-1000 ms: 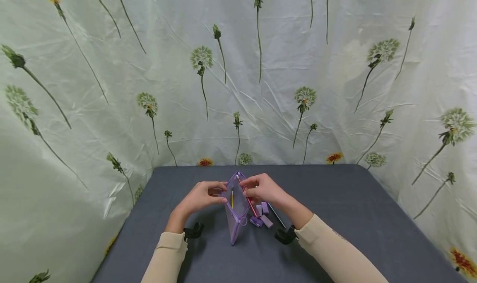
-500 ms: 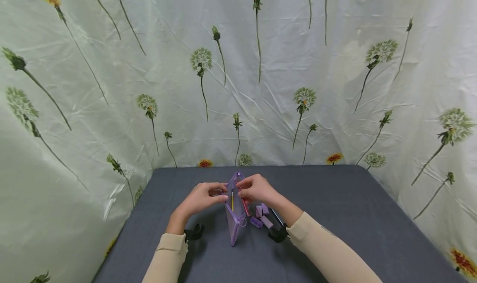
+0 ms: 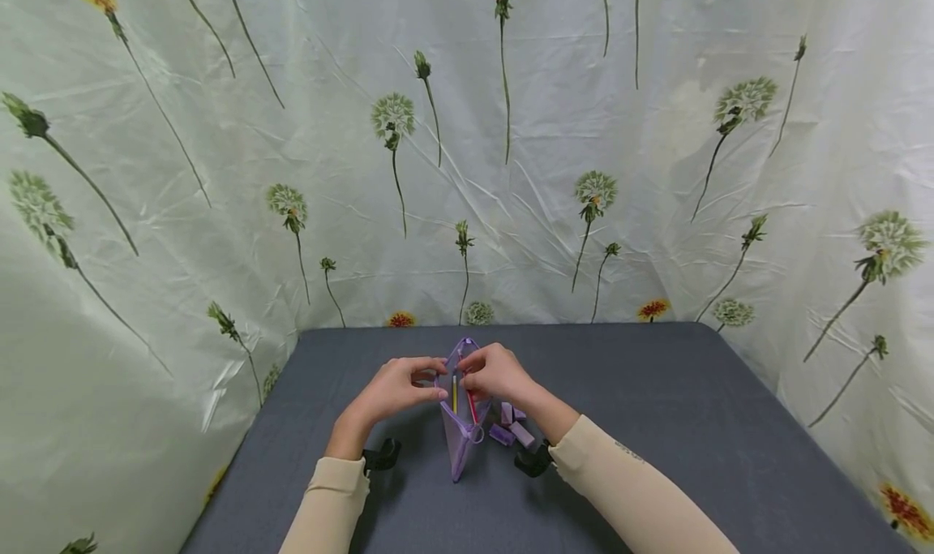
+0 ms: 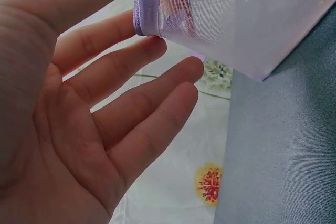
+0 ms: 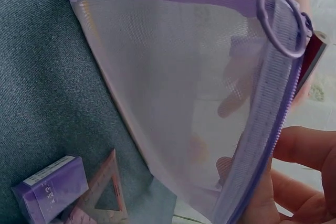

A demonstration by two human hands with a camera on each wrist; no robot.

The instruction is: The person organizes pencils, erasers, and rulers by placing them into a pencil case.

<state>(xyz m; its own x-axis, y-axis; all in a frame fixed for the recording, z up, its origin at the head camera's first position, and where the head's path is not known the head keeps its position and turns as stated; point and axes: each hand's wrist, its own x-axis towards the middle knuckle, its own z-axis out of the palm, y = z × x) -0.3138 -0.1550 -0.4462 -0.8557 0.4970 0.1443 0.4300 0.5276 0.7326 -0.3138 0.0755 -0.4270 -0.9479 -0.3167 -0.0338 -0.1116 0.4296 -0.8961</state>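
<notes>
A purple mesh pencil case [image 3: 454, 440] stands upright on its edge, its zipped mouth spread wide. My left hand [image 3: 397, 384] pinches the left rim between thumb and fingers; in the left wrist view its other fingers [image 4: 152, 135] extend below the rim. A yellow pencil [image 3: 455, 393] is inside the case. My right hand [image 3: 499, 375] holds a red pencil [image 3: 471, 406] over the mouth, slanting down into the opening. In the right wrist view, the red pencil's end [image 5: 313, 59] shows behind the zipper's ring pull [image 5: 281, 22], with right fingers [image 5: 310, 148] beside the zip.
Right of the case lie small purple blocks [image 3: 502, 435], one with a barcode label in the right wrist view. A clear triangular ruler [image 5: 113, 187] is among them there. The dark table [image 3: 657, 424] ends at a flower-printed curtain [image 3: 540, 173].
My right hand has moved left with the red pencil, from over the case's right side to inside its mouth. The left hand stays on the rim. The dark pen is now hidden behind the right arm.
</notes>
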